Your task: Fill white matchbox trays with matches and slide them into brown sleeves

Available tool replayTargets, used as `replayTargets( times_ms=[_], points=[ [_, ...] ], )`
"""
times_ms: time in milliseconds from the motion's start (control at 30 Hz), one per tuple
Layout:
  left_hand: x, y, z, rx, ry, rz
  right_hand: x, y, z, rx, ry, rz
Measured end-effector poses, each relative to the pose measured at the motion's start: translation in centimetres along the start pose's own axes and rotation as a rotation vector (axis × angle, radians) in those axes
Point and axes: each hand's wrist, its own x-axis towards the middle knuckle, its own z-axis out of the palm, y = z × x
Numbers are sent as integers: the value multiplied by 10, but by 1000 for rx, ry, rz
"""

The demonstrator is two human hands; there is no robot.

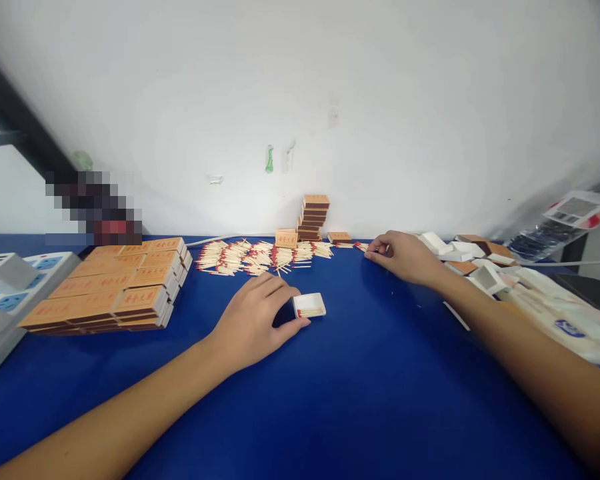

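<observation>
My left hand [257, 320] grips the left end of a small white matchbox tray [321, 301] between thumb and fingers. A few red-tipped matches [311, 311] lie along the tray's near side. Farther off to the right, my right hand [403, 257] has its thumb and fingers pinched together beside a few loose matches [361, 246]; what is between the fingertips is hidden. A wide spread of matches [245, 257] lies beyond my left hand, near the wall.
Orange matchboxes [130, 283] stand in layered rows at left, beside a power strip [10, 300]. A matchbox tower [315, 217] rises by the wall, with a single matchbox [339, 237] right of it. Empty trays and sleeves [473, 250] and a plastic package [555, 317] lie at right.
</observation>
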Motion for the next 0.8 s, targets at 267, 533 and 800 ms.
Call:
replayTargets(
  times_ms=[267,533,800],
  points=[
    [0,0,1,-4,10,15,2,10,8,-24,51,-65],
    [0,0,0,-7,-9,3,3,8,11,-6,38,-36],
    [-1,0,1,-9,-24,-5,3,12,10,2,-16,-24]
  ],
)
